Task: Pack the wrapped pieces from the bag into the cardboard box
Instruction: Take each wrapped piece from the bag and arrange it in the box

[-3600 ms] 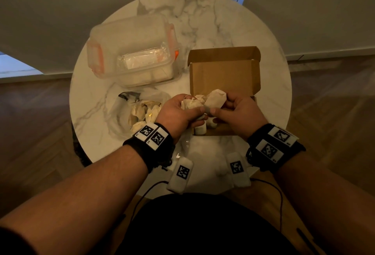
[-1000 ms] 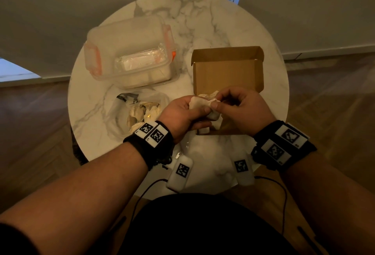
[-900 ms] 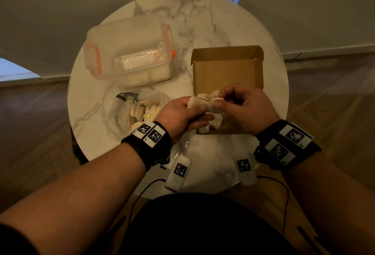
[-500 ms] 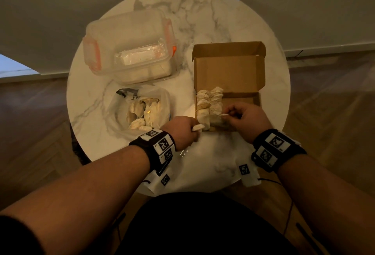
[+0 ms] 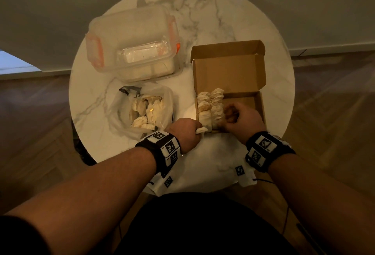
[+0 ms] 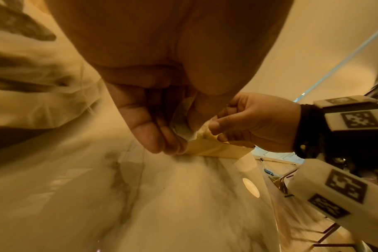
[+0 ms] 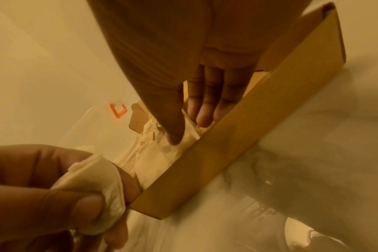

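Observation:
The open cardboard box [image 5: 241, 72] sits right of centre on the table, with two rows of wrapped pieces [image 5: 211, 108] along its left side. My right hand [image 5: 229, 118] reaches into the box [image 7: 227, 136], its thumb [image 7: 175, 134] and fingers pinching a wrapped piece [image 7: 190, 124] in the near row. My left hand [image 5: 186, 133] is outside the box's near left corner and grips another wrapped piece [image 5: 200, 131], seen close up in both wrist views as a wrapped piece [image 6: 183, 122] [image 7: 97, 185]. The clear plastic bag [image 5: 121, 112] holds several more pieces.
A lidded clear plastic container [image 5: 134, 45] with orange clips stands at the back left of the round marble table [image 5: 223, 11]. The right half of the box floor [image 5: 243, 100] is bare. Wooden floor surrounds the table.
Both hands came down from above the box, where they held pieces together. The right hand went into the box; the left drew back to the near left corner with one piece.

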Motion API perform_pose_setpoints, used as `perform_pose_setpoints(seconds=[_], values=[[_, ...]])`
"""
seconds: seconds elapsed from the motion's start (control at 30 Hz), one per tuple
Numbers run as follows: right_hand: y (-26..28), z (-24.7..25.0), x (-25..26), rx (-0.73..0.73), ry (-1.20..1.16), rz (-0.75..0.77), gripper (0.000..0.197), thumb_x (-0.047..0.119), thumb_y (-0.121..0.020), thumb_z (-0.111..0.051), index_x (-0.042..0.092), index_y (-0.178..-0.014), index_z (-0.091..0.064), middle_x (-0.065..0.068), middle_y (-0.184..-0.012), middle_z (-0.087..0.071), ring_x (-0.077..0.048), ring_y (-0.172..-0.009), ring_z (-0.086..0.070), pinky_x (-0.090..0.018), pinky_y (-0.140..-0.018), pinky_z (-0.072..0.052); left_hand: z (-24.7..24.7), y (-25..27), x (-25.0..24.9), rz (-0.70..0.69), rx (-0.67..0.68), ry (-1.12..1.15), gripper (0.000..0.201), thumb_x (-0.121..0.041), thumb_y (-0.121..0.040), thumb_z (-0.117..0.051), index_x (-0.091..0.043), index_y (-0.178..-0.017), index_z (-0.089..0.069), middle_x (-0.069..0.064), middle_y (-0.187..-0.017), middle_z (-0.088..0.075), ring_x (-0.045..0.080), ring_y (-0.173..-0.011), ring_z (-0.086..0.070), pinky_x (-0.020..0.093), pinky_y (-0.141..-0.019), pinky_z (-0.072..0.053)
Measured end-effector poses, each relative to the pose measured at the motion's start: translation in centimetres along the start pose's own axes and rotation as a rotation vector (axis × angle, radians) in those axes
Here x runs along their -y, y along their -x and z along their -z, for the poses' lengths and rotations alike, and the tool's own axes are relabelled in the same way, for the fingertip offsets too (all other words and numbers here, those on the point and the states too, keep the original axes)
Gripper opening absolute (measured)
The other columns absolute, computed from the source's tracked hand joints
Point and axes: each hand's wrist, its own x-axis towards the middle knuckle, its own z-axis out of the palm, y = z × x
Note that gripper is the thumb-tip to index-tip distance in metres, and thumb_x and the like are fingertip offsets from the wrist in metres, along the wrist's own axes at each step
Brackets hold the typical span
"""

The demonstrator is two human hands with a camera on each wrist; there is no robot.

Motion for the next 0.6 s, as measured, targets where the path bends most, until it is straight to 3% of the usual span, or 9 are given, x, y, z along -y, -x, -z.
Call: perform_pose_setpoints(seconds=[0.13,0.17,0.23,0.3,0.47,0.6], values=[[-0.5,-0.1,-0.6,0.059,0.060,-0.113,0.078,0.034,-0.064,-0.094,0.028,-0.130,-0.053,0.003,-0.094,-0.065,-0.013,-0.084,-0.063,-0.023,-0.066,-0.046,-0.2,0.0,0.1,0.006,-0.019,0.004,0.020,-0.030,-0.097,-0.053,-0.019,-0.091,-0.068,0.005,-0.100,-0.071,0.026,-0.093,-0.064,0.036,-0.079,-0.051],[-0.7,-0.2,-0.5,0.092,0.069,-0.127,0.084,0.034,-0.064,-0.094,0.027,-0.135,-0.051,0.001,-0.098,-0.066,-0.015,-0.088,-0.064,-0.024,-0.069,-0.047,-0.2,-0.1,0.1,0.005,-0.018,0.006,0.022,-0.030,-0.098,-0.053,-0.018,-0.095,-0.070,0.005,-0.100,-0.071,0.025,-0.093,-0.063,0.034,-0.076,-0.049],[-1.1,-0.3,0.0,0.157,0.114,-0.108,0.089,0.037,-0.066,-0.093,0.026,-0.142,-0.046,-0.001,-0.118,-0.066,-0.021,-0.106,-0.064,-0.030,-0.086,-0.052,-0.2,0.0,0.0,0.008,-0.019,0.014,0.020,-0.029,-0.099,-0.054,-0.018,-0.097,-0.071,0.005,-0.101,-0.070,0.024,-0.091,-0.062,0.030,-0.073,-0.041],[-1.4,-0.4,0.6,0.188,0.166,-0.071,0.087,0.037,-0.068,-0.091,0.023,-0.142,-0.046,-0.003,-0.131,-0.063,-0.026,-0.117,-0.061,-0.035,-0.096,-0.051,-0.2,0.0,0.0,0.008,-0.032,0.022,0.017,-0.029,-0.098,-0.054,-0.022,-0.095,-0.070,0.005,-0.101,-0.070,0.024,-0.091,-0.062,0.029,-0.072,-0.039],[-0.8,-0.8,0.9,0.104,0.120,-0.030,0.056,0.033,-0.079,-0.082,0.023,-0.129,-0.058,-0.004,-0.119,-0.069,-0.025,-0.108,-0.065,-0.029,-0.085,-0.045,-0.4,-0.1,0.0,0.014,-0.027,0.022,0.016,-0.029,-0.097,-0.055,-0.025,-0.094,-0.070,0.003,-0.101,-0.070,0.022,-0.089,-0.062,0.028,-0.071,-0.039],[-0.5,-1.0,1.1,0.090,0.083,-0.027,0.062,0.033,-0.081,-0.081,0.024,-0.136,-0.054,-0.005,-0.125,-0.066,-0.026,-0.113,-0.062,-0.030,-0.089,-0.044,-0.4,-0.1,-0.1,0.000,-0.007,0.044,0.017,-0.027,-0.096,-0.056,-0.020,-0.097,-0.072,0.004,-0.099,-0.071,0.024,-0.092,-0.064,0.030,-0.072,-0.042]])
